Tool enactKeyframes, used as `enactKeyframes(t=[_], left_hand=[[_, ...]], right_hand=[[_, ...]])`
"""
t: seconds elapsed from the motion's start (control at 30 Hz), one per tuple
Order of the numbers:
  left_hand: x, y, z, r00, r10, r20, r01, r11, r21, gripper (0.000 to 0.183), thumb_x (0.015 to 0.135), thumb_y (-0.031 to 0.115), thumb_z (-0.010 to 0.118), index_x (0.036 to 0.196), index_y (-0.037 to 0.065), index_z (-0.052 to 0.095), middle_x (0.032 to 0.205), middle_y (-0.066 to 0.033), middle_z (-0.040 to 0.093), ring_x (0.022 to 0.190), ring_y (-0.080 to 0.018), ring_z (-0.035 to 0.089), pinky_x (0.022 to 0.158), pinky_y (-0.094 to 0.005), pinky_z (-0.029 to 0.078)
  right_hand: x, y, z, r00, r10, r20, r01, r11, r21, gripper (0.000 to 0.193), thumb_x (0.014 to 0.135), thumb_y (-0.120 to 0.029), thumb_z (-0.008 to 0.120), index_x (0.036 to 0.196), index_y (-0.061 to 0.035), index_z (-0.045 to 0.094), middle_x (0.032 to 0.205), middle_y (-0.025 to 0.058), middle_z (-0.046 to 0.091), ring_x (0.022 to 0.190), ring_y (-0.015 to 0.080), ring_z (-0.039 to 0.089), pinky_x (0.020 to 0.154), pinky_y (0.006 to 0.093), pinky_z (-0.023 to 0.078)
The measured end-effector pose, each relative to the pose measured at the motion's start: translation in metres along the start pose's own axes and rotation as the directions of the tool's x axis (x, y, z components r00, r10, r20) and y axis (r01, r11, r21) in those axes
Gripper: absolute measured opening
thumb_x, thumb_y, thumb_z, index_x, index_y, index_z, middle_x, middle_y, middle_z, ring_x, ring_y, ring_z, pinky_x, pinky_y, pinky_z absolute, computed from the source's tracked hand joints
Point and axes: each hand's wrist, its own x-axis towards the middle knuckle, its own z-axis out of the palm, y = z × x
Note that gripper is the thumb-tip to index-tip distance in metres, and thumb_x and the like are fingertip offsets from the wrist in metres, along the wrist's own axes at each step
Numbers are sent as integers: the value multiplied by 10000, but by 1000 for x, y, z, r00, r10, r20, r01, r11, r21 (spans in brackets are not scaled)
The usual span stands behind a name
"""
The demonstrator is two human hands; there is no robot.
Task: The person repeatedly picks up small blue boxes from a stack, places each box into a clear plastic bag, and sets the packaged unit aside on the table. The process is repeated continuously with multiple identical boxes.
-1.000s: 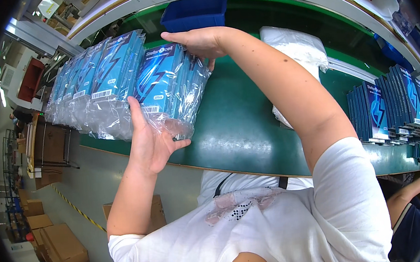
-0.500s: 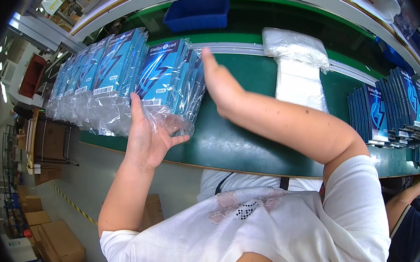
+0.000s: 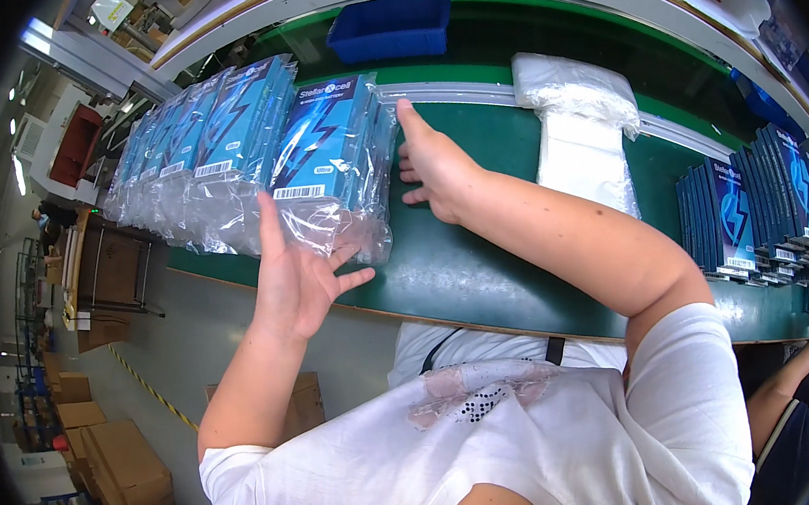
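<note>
While bare boxes (image 3: 757, 207) remain at three o'clock, bagged boxes (image 3: 234, 123) fill ten; left hand (image 3: 295, 286), perhaps touching plastic (image 3: 320, 223), and right hand (image 3: 444, 174) spread wide.

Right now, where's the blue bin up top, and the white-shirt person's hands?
Blue bin (image 3: 388, 46), head view: near wall.
Left hand (image 3: 297, 293), head view: palm.
Right hand (image 3: 443, 174), head view: middle of hand.

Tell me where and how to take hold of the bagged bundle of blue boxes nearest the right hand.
I'd grip the bagged bundle around its box-filled body, coming from its right, where green table lies beside it; another bundle crowds its left. The loose, crumpled film at its near end would likely give a poorer hold.
</note>
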Motion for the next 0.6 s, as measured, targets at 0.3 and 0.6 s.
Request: enactKeyframes(t=[0.3,0.6], left_hand=[[-27,-114,-32,898,440,-26,-378,799,468,457,971,405,412,1191,6,451,971,-80,533,788,-162,516,658,-272,427],[27,-98,105,279,541,793,-917,-96,388,197,809,29,638,1006,29,652,953,-106,605,879,-265,573,791,-355,448]], right_hand=[[-123,-53,-143,926,-359,114,375,910,-180,482,961,-367,443,1155,53,576,1044,163,652,907,227,650,744,340,537],[-179,-29,-299,527,-836,-153,-453,-124,-883,574,849,-390,617,1149,98,579,1188,261,571,1131,386,523,950,417,426]])
